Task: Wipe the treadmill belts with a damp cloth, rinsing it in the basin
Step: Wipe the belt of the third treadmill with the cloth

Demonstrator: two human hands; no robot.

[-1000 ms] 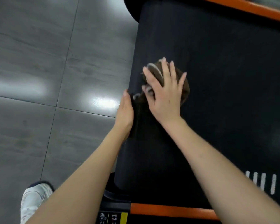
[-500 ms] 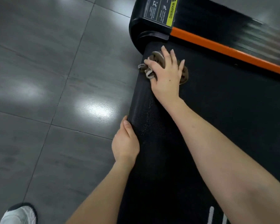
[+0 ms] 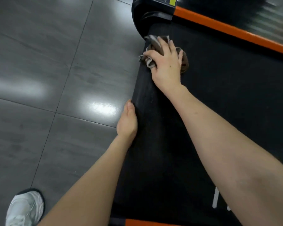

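1. Black rubber fills the right half of the view: it is the treadmill belt (image 3: pixel 219 103), with an orange side rail (image 3: pixel 227 29) along its far side and a black end cap (image 3: pixel 147 15) at its far-left corner.
2. The cloth (image 3: pixel 185 62), brown with grey folds, lies bunched on the belt at that corner, just beside the end cap.
3. The right hand (image 3: pixel 166 62) lies palm down on the cloth and presses it onto the belt with spread fingers. A grey fold comes out between thumb and forefinger.
4. The left hand (image 3: pixel 127 123) rests against the belt's left edge, well apart from the cloth, with the thumb laid along the edge.
5. One second ago the right hand and the cloth were further along the belt, and the left hand was just beside them. Half a second ago the cloth was already at the corner, and both hands are placed now much as they were then.
6. Since then the view has shifted a little: the white shoe (image 3: pixel 24 207) on the grey floor tiles (image 3: pixel 39 79) shows more.
7. The left hand's fingers are hidden under the hand, so I cannot tell if they grip the edge.
8. The top border cuts the yellow label (image 3: pixel 173 0), and its text is not readable.
9. The area behind the orange rail is blurred.
10. The right arm partly covers the white marks (image 3: pixel 215 199) on the belt.
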